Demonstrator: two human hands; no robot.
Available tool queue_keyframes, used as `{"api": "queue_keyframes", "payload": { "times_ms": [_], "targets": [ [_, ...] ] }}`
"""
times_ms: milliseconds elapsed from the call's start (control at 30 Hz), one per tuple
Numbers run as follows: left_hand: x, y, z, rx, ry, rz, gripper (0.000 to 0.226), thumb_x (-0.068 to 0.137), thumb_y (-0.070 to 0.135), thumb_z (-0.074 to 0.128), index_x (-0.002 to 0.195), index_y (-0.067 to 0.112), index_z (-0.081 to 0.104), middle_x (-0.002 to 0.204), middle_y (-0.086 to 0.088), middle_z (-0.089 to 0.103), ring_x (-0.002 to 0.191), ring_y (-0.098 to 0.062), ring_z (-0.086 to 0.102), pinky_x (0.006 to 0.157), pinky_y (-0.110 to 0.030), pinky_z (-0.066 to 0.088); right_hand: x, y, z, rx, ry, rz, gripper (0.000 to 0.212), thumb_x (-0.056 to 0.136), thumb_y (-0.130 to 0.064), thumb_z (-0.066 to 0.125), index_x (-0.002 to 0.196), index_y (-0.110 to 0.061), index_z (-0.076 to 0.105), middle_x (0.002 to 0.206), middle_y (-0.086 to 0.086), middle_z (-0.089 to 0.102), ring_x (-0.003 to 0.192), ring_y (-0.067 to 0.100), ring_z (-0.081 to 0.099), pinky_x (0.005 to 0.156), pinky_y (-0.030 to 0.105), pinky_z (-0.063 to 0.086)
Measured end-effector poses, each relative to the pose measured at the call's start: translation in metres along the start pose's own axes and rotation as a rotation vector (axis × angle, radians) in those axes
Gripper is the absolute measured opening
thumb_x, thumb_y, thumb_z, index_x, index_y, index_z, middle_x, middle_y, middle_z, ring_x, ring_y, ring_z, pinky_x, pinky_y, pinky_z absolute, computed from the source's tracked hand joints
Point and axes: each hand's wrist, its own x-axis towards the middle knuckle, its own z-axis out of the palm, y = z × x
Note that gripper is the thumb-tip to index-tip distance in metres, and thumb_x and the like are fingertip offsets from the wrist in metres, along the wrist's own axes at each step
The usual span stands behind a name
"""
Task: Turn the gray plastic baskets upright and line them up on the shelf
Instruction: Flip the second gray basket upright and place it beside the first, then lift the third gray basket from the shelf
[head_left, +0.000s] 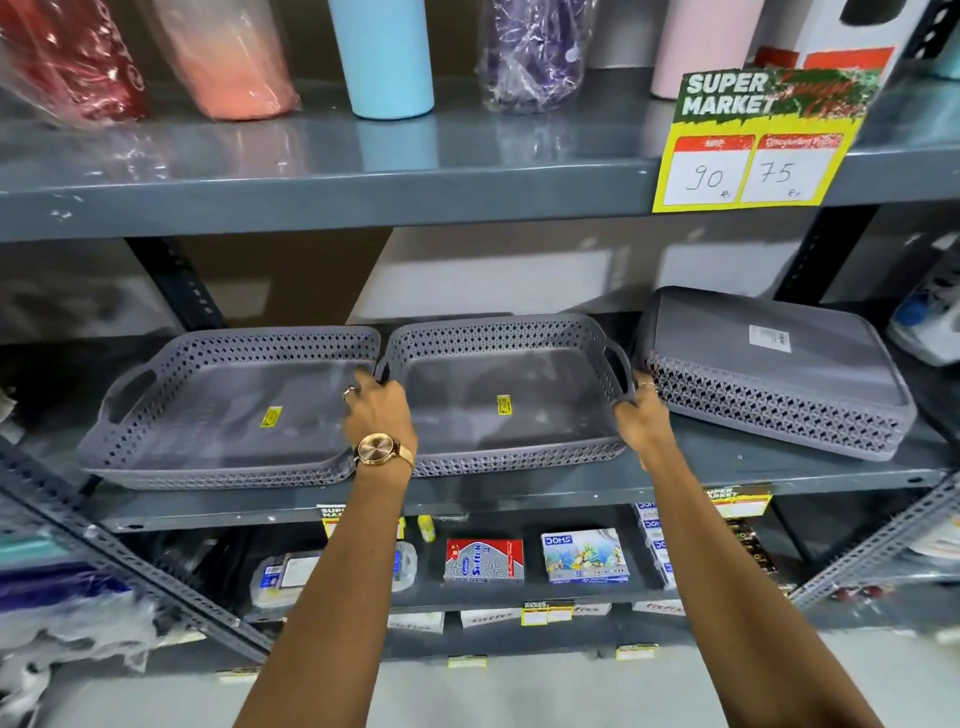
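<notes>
I see the long dark gray metal shelf (519, 493) carrying three gray perforated plastic baskets. By my count, two of the three are done. The left basket (223, 410) sits upright, open side up, a yellow sticker on its floor. The middle basket (498, 395) is upright too, set just beside the left one so their near rims run roughly in a row along the shelf's front edge. The right basket (774, 374) lies upside down, flat base and white label facing up, skewed at an angle, its near corner close to the middle basket's handle. That one is left to flip and align.

My left hand (379, 410), with the rose-gold wristwatch (376, 448), has its fingers curled around the middle basket's left handle; my right hand (641, 415) grips the right handle.
</notes>
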Motion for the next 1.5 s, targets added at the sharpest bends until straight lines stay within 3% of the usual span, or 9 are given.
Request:
{"api": "queue_keyframes", "payload": {
  "times_ms": [167,467,600,800,933,1100,1200,1367,1500],
  "targets": [
    [0.005,0.022,-0.003,0.072,0.094,0.072,0.03,0.075,0.01,0.071,0.104,0.001,0.068,0.134,-0.024,0.048,0.122,-0.043,0.046,0.093,-0.047,0.047,-0.004,-0.007,-0.025,-0.079,0.052,-0.062,0.038,0.093,-0.019,0.052,0.128,-0.006,0.05,0.113,0.019,0.064,0.1,0.035,0.061,0.085,0.037,0.046],
    [-0.024,0.187,0.003,-0.427,0.038,0.542,0.036,0.091,0.023,0.053,0.122,0.007,0.061,0.127,-0.018,0.059,0.115,-0.035,0.056,0.094,-0.041,0.048,0.024,-0.01,-0.144,-0.071,0.38,-0.154,0.027,0.09,-0.024,0.056,0.099,-0.002,0.071,0.093,0.021,0.07,0.092,0.038,0.063,0.075,0.034,0.049],
    [-0.029,0.276,0.01,-0.593,-0.073,0.595,0.044,0.092,0.023,0.053,0.133,0.006,0.051,0.135,-0.021,0.053,0.126,-0.038,0.048,0.105,-0.044,0.042,0.063,0.025,-0.203,-0.177,0.433,-0.114,0.03,0.09,-0.025,0.053,0.1,0.002,0.063,0.111,0.026,0.065,0.105,0.04,0.057,0.082,0.038,0.044],
    [-0.005,0.36,0.033,-0.462,-0.353,0.391,0.058,0.094,0.041,0.045,0.138,0.005,0.039,0.138,-0.028,0.049,0.124,-0.046,0.049,0.102,-0.05,0.043,0.129,0.067,-0.272,-0.266,0.202,0.289,0.082,0.087,-0.05,0.055,0.147,-0.005,0.022,0.157,0.02,0.014,0.141,0.042,0.02,0.113,0.051,0.026],
    [-0.001,0.383,0.047,-0.509,-0.309,0.215,0.065,0.092,0.049,0.041,0.142,0.007,0.035,0.144,-0.026,0.044,0.13,-0.046,0.043,0.108,-0.051,0.038,0.152,0.083,-0.281,-0.017,0.021,0.239,0.065,0.088,-0.043,0.058,0.133,-0.001,0.038,0.129,0.012,0.049,0.124,0.036,0.047,0.094,0.043,0.042],
    [-0.006,0.393,0.053,-0.578,-0.256,0.017,0.075,0.091,0.062,0.032,0.139,0.006,0.04,0.144,-0.025,0.044,0.135,-0.044,0.036,0.111,-0.052,0.029,0.152,0.099,-0.281,0.22,0.014,0.16,0.048,0.07,-0.052,0.072,0.101,-0.019,0.055,0.113,0.003,0.063,0.103,0.024,0.063,0.071,0.027,0.05],
    [-0.013,0.394,0.043,-0.692,-0.144,-0.044,0.08,0.088,0.068,0.029,0.137,0.007,0.042,0.144,-0.024,0.044,0.132,-0.044,0.04,0.11,-0.054,0.031,0.155,0.088,-0.294,0.323,0.035,0.127,0.091,0.069,-0.067,0.064,0.138,-0.014,0.039,0.142,0.008,0.046,0.128,0.028,0.047,0.099,0.035,0.041],
    [-0.017,0.391,0.018,-1.18,0.073,-0.138,0.085,0.084,0.072,0.032,0.144,0.011,0.038,0.146,-0.017,0.045,0.129,-0.037,0.046,0.108,-0.049,0.037,0.166,0.049,-0.315,0.69,0.177,0.015,0.089,0.081,-0.077,0.025,0.15,-0.021,0.023,0.158,0.003,0.022,0.145,0.025,0.019,0.119,0.044,0.013],
    [-0.024,0.381,0.003,-1.542,0.146,-0.21,0.061,0.082,0.076,0.028,0.086,0.027,0.065,0.096,-0.004,0.068,0.089,-0.026,0.058,0.086,-0.034,0.042,0.175,0.048,-0.324,0.781,0.04,0.051,0.094,0.073,-0.085,0.014,0.14,-0.026,0.042,0.154,0.003,0.033,0.141,0.024,0.031,0.118,0.047,0.02]
  ]
}}
